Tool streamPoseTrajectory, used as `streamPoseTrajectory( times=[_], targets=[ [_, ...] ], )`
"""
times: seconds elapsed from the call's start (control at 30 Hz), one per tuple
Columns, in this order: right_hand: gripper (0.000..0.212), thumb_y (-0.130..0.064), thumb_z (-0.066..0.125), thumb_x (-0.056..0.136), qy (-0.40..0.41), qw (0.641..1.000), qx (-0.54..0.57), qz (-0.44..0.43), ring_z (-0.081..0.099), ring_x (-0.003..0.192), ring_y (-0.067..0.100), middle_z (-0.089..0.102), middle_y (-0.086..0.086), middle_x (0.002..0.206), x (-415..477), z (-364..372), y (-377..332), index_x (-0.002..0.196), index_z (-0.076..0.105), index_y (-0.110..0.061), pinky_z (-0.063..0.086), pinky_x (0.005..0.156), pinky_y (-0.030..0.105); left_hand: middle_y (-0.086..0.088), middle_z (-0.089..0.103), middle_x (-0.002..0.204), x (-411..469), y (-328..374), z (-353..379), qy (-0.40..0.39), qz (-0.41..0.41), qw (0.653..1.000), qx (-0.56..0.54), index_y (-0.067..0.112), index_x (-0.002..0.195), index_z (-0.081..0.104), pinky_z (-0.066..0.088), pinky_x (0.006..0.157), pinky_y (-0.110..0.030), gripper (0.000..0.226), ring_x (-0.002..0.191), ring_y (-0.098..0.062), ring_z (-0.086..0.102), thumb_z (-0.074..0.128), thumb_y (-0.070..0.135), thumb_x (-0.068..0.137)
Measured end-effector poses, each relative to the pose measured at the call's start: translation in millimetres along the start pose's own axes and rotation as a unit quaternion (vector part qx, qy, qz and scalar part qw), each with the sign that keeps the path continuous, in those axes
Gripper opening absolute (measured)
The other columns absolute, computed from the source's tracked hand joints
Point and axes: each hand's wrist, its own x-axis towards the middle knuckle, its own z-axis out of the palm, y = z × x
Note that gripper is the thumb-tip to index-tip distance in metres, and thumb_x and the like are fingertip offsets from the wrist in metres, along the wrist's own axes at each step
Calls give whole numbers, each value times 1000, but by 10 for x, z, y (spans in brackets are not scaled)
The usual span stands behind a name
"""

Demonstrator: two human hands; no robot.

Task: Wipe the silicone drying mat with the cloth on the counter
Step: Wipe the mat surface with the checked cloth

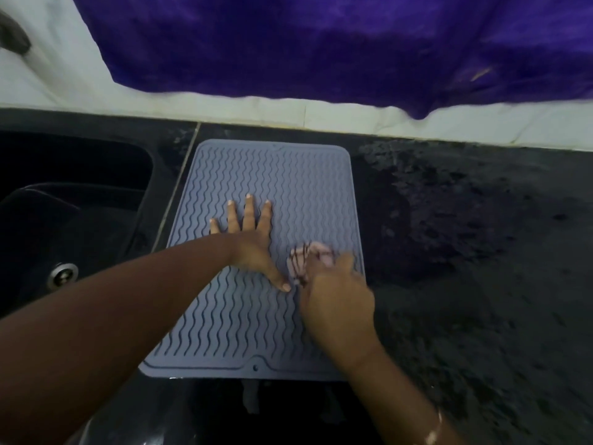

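Stage: wiping under way | mat (288, 175) flat on worktop (465, 252), sink (70, 200) at 9 o'clock | left hand (248, 239) splayed, pinning mat | right hand (337, 303) grip bunched around cloth (305, 260) near mat's 3 o'clock edge | remaining: coverage unclear, likely most of the mat.

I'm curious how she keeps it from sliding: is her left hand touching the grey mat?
Touching. The head view shows the left hand pressed flat, fingers spread, on the silicone drying mat, with no gap visible.
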Motion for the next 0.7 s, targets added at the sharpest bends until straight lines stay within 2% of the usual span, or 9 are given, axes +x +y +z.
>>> streamPoseTrajectory(
  times=[0.07,0.13,0.2,0.33,0.47,0.5,0.6,0.63,0.7],
  targets=[
    [31,-34,63,78,-1,1000,14,8,60,71,28,51,11,102,-79,-36,18,106,61,-21,49,53,31,-2,-60,130,6,1,-2,-1,-4,1000,5,33,119,-52,-23,99,-62,162,118,-34,-52,74,79,28],
    [31,-39,55,84,-12,998,54,-10,59,81,29,48,10,108,185,-42,108,112,57,-24,46,58,30,-2,-60,129,-3,7,-16,-4,-3,1000,1,34,118,-52,-22,99,-62,162,118,-34,-52,74,80,27],
    [27,-37,50,90,15,997,69,7,56,90,31,46,12,114,639,-50,185,111,56,-23,40,62,31,-2,-60,129,-26,19,-28,-4,-3,1000,-2,34,120,-51,-22,100,-62,162,119,-33,-52,74,80,27],
    [28,-30,49,92,28,997,61,42,54,96,35,43,16,122,1186,-67,101,117,55,-18,39,62,33,-1,-58,132,-55,32,-34,-1,0,1000,-5,33,127,-47,-21,101,-62,161,121,-33,-50,75,78,32],
    [41,-30,51,91,6,999,44,25,55,98,34,42,16,123,574,8,12,131,45,-20,49,71,39,-1,-57,132,-52,27,-20,2,-1,1000,-4,33,128,-46,-20,102,-61,160,122,-33,-49,74,78,32],
    [43,-31,56,88,7,1000,22,18,57,93,34,45,16,119,288,21,-18,129,47,-20,51,68,39,-2,-57,133,-45,26,-14,4,-1,1000,-3,33,128,-46,-20,102,-61,160,123,-34,-49,75,78,32],
    [33,-30,75,67,27,1000,-12,5,60,60,28,56,13,92,-322,-13,-53,98,65,-22,46,41,28,-2,-56,134,-33,27,-5,9,-7,1000,-1,32,128,-46,-20,102,-61,161,123,-34,-48,75,77,33],
    [31,-31,74,67,19,1000,-16,1,59,58,27,56,11,90,-331,-21,-29,96,65,-23,44,40,27,-2,-56,134,-29,26,-4,8,-8,1000,-2,32,128,-46,-20,102,-62,161,123,-34,-48,76,76,33],
    [30,-36,61,80,0,1000,23,-13,60,72,28,50,10,100,-106,-27,48,106,60,-24,46,51,30,-2,-56,134,-31,20,-6,8,-6,1000,-3,32,128,-46,-19,103,-62,160,123,-34,-48,75,77,33]
  ],
)
